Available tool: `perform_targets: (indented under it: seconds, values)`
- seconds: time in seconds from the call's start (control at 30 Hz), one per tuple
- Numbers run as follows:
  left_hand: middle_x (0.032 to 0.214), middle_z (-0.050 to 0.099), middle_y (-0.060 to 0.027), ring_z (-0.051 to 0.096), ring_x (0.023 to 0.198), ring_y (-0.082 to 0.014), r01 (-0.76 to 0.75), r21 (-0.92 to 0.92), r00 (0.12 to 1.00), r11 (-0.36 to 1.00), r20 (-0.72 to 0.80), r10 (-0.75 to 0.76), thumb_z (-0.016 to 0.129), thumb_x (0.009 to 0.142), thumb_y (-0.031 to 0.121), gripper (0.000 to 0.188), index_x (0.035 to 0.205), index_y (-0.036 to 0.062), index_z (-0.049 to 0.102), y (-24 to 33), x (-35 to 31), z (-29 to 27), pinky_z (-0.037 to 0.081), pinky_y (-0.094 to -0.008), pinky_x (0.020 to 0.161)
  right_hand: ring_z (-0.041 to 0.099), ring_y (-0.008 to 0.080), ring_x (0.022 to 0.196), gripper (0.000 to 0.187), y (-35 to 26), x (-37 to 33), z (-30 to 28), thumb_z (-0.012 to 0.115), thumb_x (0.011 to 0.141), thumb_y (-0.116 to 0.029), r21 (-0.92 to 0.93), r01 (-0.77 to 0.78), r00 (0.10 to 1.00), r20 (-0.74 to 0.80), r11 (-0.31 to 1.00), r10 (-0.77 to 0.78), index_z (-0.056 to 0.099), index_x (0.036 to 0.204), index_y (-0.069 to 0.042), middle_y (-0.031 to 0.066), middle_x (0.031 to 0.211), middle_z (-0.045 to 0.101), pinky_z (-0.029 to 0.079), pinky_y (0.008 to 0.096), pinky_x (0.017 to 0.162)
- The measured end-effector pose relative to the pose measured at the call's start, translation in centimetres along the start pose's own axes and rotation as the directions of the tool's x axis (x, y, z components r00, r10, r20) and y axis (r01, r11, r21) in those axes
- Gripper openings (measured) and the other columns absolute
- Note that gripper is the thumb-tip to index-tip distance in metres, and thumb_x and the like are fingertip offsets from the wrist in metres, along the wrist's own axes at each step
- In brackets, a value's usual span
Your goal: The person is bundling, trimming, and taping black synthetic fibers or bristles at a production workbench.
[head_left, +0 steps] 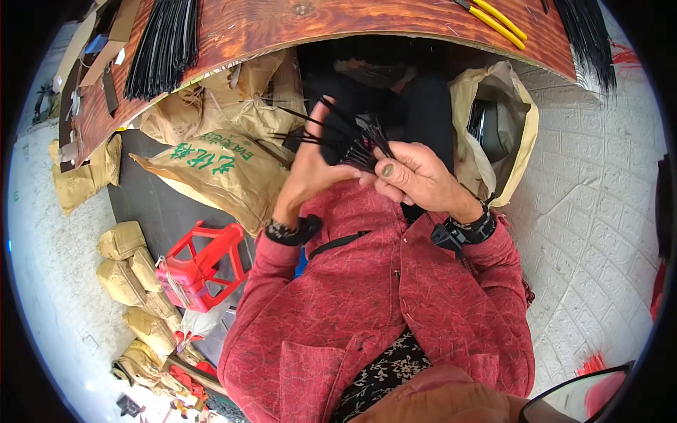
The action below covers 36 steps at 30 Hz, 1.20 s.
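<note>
A bundle of thin black strips (365, 144), perhaps cable ties, is held in front of my body, above my lap. My right hand (421, 175) is closed on its near end, with the thumb on top and the fingers curled beneath. Several strips fan out from it toward the left, past the fingers of my left hand (310, 163). That hand is open, its thumb and fingers spread wide; the thumb reaches the lower side of the bundle. Whether the left fingers touch the loose strip ends cannot be made out.
The wooden table (338, 17) ahead carries black strip bundles (166, 49) and yellow-handled pliers (499, 25). An open paper sack (523, 134) stands right of my legs, a crumpled sack (218, 162) lies left. Farther left are a red plastic stool (189, 271) and brown packages (121, 282).
</note>
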<state>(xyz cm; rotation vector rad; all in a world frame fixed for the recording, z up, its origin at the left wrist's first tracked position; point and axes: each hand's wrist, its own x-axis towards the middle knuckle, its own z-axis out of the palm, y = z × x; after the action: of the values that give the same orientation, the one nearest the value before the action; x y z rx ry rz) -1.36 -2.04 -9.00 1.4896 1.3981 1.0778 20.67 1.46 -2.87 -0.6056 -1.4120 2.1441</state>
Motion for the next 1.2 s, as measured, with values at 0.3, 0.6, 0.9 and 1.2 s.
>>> perform_targets:
  seconds: [0.3, 0.6, 0.9, 1.2]
  values:
    - [0.143, 0.05, -0.0104, 0.05, 0.128, -0.0198, 0.133, -0.658, 0.907, 0.742, 0.383, 0.177, 0.079, 0.076, 0.008, 0.086, 0.149, 0.008, 0.033, 7.4, 4.4, 3.6, 0.041, -0.0344, 0.107, 0.04, 0.0061, 0.047, 0.041, -7.2, -0.8, 0.8, 0.051, 0.105, -0.038, -0.033, 0.138, 0.99, -0.009, 0.99, -0.138, 0.047, 0.084, -0.002, 0.0006, 0.062, 0.052, 0.037, 0.0225, 0.048]
    - [0.103, 0.061, -0.0081, 0.059, 0.094, -0.0222, -0.312, -0.334, 0.787, 0.89, 0.434, 0.439, 0.065, 0.09, 0.013, 0.02, 0.106, 0.0018, 0.062, 17.8, 11.1, 1.1, 0.048, -0.0359, 0.085, 0.044, 0.0088, 0.049, 0.037, -16.4, -3.0, 2.0, 0.049, 0.105, -0.035, -0.205, 0.55, 0.835, 0.136, 0.809, -0.533, 0.051, 0.089, -0.001, 0.0, 0.065, 0.054, 0.041, 0.0262, 0.05]
    - [0.133, 0.055, -0.0168, 0.048, 0.128, -0.0358, -0.731, 0.348, 0.683, 0.587, 0.35, 0.641, 0.048, 0.103, 0.03, 0.041, 0.137, 0.0088, 0.054, 23.3, 26.5, -3.8, 0.035, -0.0455, 0.109, 0.053, 0.0134, 0.056, 0.032, -17.7, -0.1, -0.5, 0.049, 0.105, -0.029, -0.218, 0.369, 0.927, 0.025, 0.903, -0.373, 0.055, 0.103, 0.003, 0.0044, 0.068, 0.055, 0.046, 0.0295, 0.057]
    - [0.149, 0.047, -0.0149, 0.044, 0.136, -0.0368, -0.751, 0.515, 0.658, 0.413, 0.538, 0.526, 0.057, 0.097, 0.013, 0.041, 0.138, 0.016, 0.058, 16.8, 29.4, -1.1, 0.03, -0.0467, 0.117, 0.064, 0.0295, 0.084, 0.021, -4.0, 6.7, -12.1, 0.055, 0.097, -0.017, -0.819, 0.094, 0.922, -0.143, 0.567, -0.359, 0.056, 0.109, 0.0, 0.0136, 0.085, 0.065, 0.051, 0.0397, 0.073]
